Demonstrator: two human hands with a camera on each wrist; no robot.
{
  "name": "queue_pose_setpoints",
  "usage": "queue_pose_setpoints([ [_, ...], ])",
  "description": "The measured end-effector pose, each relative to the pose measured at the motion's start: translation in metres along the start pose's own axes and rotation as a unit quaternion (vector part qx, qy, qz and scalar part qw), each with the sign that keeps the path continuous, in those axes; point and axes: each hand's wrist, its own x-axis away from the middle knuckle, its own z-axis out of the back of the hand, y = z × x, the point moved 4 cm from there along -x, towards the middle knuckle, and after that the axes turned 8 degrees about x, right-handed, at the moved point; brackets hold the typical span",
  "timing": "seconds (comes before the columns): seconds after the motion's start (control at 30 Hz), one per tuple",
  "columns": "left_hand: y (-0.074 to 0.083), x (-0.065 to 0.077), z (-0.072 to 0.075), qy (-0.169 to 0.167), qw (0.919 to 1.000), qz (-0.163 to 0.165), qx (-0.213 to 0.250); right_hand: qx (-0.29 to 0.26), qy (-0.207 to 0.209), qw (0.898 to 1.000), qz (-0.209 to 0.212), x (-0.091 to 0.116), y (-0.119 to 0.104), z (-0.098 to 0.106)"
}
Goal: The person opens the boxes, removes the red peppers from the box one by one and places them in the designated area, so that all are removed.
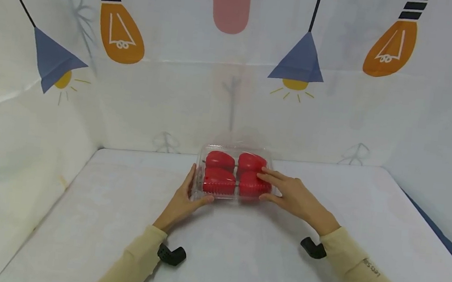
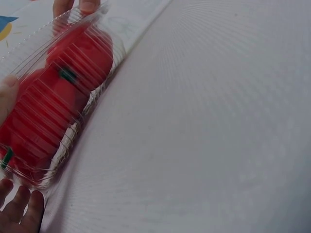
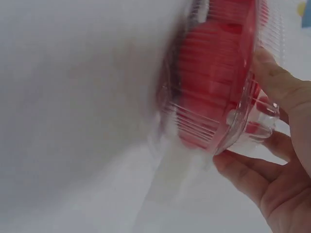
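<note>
A clear plastic clamshell box (image 1: 235, 150) stands at the back of the white table, its ribbed lid over several glossy red pieces (image 1: 219, 181). Green stems (image 2: 67, 74) on these pieces show in the left wrist view; they look like peppers or similar produce. My left hand (image 1: 182, 203) holds the box's left end, fingers along the side and thumb at the front edge. At the right end, my right hand (image 1: 292, 196) grips the box. The right wrist view shows its thumb (image 3: 272, 77) over one face and its other fingers against the end.
The white table (image 1: 230, 261) reaches a printed fabric wall (image 1: 180, 104) just behind the box. Another fabric wall (image 1: 22, 147) rises on the left. Black curved pieces (image 1: 172, 255) sit at both sleeve cuffs.
</note>
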Motion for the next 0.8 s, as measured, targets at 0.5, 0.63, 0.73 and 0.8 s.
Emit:
queue_pose_setpoints([
  [0.5,-0.011,-0.007,0.000,0.011,0.9999,-0.009,-0.008,0.186,-0.110,0.975,0.040,-0.010,-0.020,0.005],
  [0.63,-0.010,-0.006,0.000,0.010,0.9999,-0.006,-0.011,0.225,-0.107,0.966,0.061,-0.011,-0.026,0.006],
  [0.73,-0.010,-0.005,0.000,0.011,0.9999,-0.003,-0.013,0.241,-0.111,0.962,0.065,-0.012,-0.031,0.006],
  [0.8,-0.010,-0.005,0.000,0.010,0.9999,-0.002,-0.012,0.246,-0.112,0.961,0.060,-0.013,-0.034,0.006],
])
